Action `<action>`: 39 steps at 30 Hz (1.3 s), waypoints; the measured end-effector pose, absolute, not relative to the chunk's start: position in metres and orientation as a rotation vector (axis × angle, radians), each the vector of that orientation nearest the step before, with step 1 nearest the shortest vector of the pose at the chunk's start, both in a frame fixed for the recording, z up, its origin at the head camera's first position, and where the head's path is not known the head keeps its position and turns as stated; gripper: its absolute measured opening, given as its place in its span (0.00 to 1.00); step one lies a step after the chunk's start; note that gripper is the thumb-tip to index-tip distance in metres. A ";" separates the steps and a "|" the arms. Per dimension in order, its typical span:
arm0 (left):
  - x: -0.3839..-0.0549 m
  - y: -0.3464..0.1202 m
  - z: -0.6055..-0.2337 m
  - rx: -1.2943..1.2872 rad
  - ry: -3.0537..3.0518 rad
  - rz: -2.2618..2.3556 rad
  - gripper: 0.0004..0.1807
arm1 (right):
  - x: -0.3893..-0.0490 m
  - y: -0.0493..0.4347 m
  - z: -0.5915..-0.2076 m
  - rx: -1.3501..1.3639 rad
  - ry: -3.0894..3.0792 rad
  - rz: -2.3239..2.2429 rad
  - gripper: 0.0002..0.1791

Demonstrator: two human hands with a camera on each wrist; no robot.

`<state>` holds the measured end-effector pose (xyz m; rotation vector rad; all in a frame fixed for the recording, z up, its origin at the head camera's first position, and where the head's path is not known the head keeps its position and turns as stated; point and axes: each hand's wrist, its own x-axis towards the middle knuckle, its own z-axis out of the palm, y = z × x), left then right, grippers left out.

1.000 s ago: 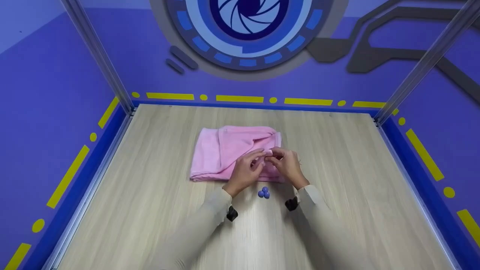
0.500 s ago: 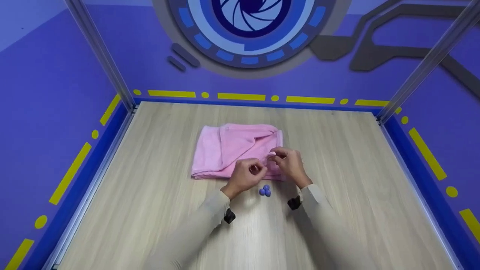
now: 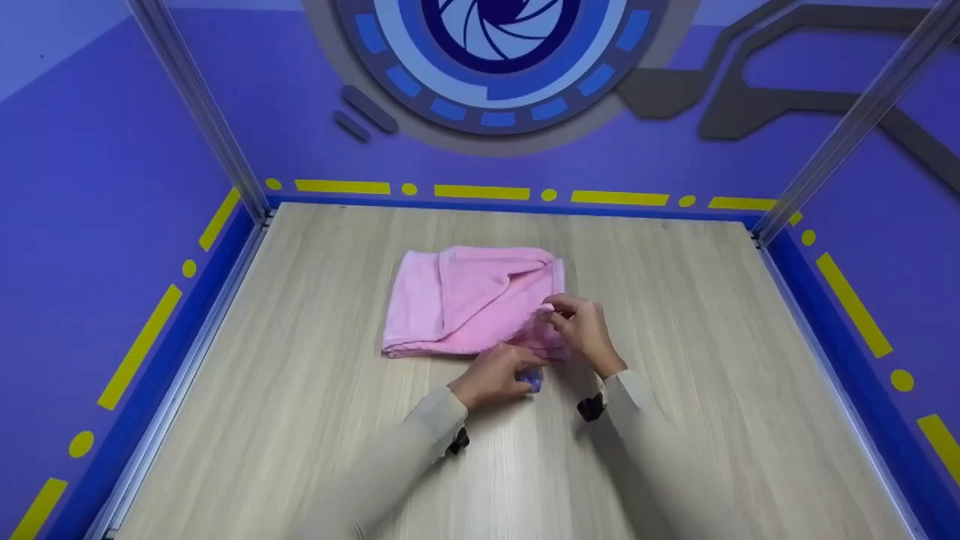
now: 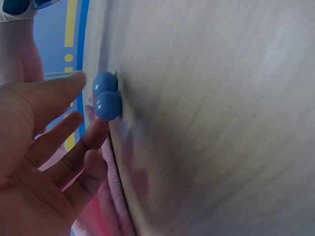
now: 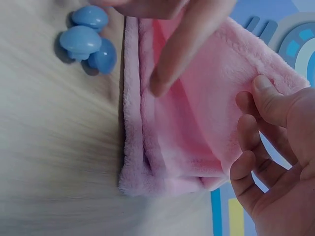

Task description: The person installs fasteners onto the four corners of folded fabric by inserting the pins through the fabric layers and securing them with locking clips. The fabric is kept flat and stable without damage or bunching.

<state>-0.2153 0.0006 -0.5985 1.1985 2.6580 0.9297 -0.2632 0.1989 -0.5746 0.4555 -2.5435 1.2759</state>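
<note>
A folded pink plush blanket (image 3: 472,300) lies on the wooden table. My right hand (image 3: 585,330) pinches its raised layer near the right side; in the right wrist view, thumb and index finger close on the edge of the pink blanket (image 5: 221,98). My left hand (image 3: 491,375) is over three small blue mushroom-shaped pieces (image 3: 533,381), just in front of the blanket. Two blue pieces (image 4: 108,105) show in the left wrist view, beside my parted thumb and fingers. All three blue pieces (image 5: 80,40) sit clustered in the right wrist view.
The wooden table (image 3: 300,420) runs back to a blue patterned wall (image 3: 480,169). Side panels and metal posts (image 3: 199,105) border it left and right. A small black device (image 3: 590,407) sits at my right wrist.
My left hand has left the blanket and come down toward me, over the blue pieces. My right hand stays pinching the blanket's edge, almost in place.
</note>
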 end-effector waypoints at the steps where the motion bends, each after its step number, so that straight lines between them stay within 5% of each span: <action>1: -0.215 0.001 -0.600 1.216 2.657 0.909 0.18 | -0.263 0.199 -0.575 0.460 -2.543 1.278 0.05; 39: -0.216 0.005 -0.612 1.270 2.735 0.708 0.10 | -0.262 0.204 -0.583 0.455 -2.546 1.280 0.07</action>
